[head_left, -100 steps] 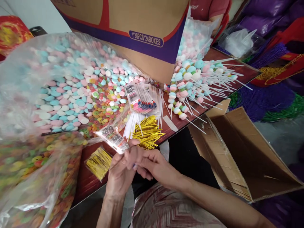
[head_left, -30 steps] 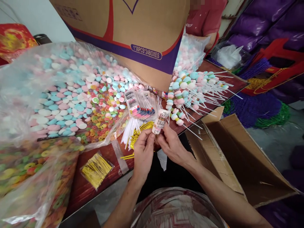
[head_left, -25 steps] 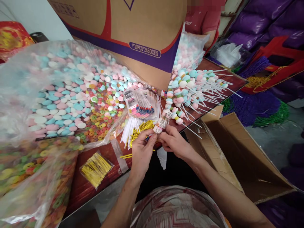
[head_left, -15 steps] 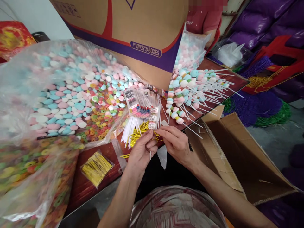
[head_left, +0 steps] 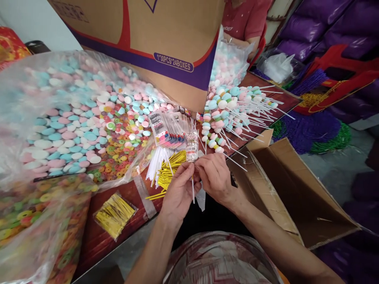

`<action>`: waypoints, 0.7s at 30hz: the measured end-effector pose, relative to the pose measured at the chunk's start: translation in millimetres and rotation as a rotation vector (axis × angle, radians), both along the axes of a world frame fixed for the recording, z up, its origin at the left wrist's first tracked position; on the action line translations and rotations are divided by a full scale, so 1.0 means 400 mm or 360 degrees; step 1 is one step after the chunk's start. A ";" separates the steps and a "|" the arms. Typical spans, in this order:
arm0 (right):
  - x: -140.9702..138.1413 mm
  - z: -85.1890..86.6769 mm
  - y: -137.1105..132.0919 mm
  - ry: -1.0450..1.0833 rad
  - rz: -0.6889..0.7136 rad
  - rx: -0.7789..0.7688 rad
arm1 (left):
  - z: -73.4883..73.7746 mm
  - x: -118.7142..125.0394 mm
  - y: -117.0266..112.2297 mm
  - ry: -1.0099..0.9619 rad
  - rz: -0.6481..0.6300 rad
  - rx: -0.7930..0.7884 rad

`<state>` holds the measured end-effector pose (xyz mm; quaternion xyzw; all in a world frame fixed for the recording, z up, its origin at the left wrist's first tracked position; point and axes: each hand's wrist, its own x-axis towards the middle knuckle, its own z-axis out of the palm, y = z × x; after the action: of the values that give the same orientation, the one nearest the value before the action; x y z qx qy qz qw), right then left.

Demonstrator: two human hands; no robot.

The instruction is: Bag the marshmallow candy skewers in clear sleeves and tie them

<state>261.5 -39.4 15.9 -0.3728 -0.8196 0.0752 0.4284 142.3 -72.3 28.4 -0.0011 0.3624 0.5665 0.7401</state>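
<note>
A candy skewer [head_left: 191,146] in a printed clear wrapper stands upright between my hands, its white stick pointing down. My left hand [head_left: 178,190] is closed around the stick just under the wrapper. At the wrapper's neck, the fingers of my right hand [head_left: 217,176] are pinched together on a gold twist tie, mostly hidden by the fingers. Just beyond my left hand lie a pile of loose gold twist ties [head_left: 170,169], white sticks [head_left: 156,163] and a stack of printed clear bags [head_left: 167,128].
Pink, blue and white candies [head_left: 68,134] and gummy rings [head_left: 118,157] spread leftward in plastic. A packet of gold ties [head_left: 115,215] lies near the edge. Several finished skewers [head_left: 227,112] lie right, beside a big carton [head_left: 166,35]. An open box [head_left: 284,189] stands below; a person [head_left: 245,23] sits beyond.
The wrapped skewer has come up straighter, with more of its stick showing below my left hand. My right fingers have curled in closer to the wrapper's neck. The view has shifted slightly.
</note>
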 end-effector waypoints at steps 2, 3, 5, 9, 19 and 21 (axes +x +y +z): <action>-0.004 0.005 -0.012 0.0061 -0.0092 -0.0177 | 0.002 0.013 0.006 0.0093 -0.0040 0.0093; -0.004 0.010 -0.019 0.0115 -0.0101 -0.0291 | 0.005 0.017 0.009 0.0136 -0.0081 0.0149; 0.004 0.024 -0.033 0.0261 -0.0050 -0.0556 | 0.015 0.019 0.011 0.0252 -0.0127 0.0306; 0.043 0.062 -0.057 0.0601 -0.0026 -0.0997 | 0.035 0.020 -0.014 0.0761 -0.0048 0.0544; 0.158 0.052 -0.157 0.0984 -0.0285 -0.1423 | -0.001 0.140 -0.046 0.1074 -0.0426 0.0621; 0.191 0.031 -0.187 0.1035 -0.0254 -0.1632 | -0.011 0.169 -0.049 0.1247 -0.0420 0.0703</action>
<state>338.1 -114.0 28.4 -0.5498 -0.4757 0.5376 0.4270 210.0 -91.7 23.9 0.4164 0.4824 0.4889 0.5957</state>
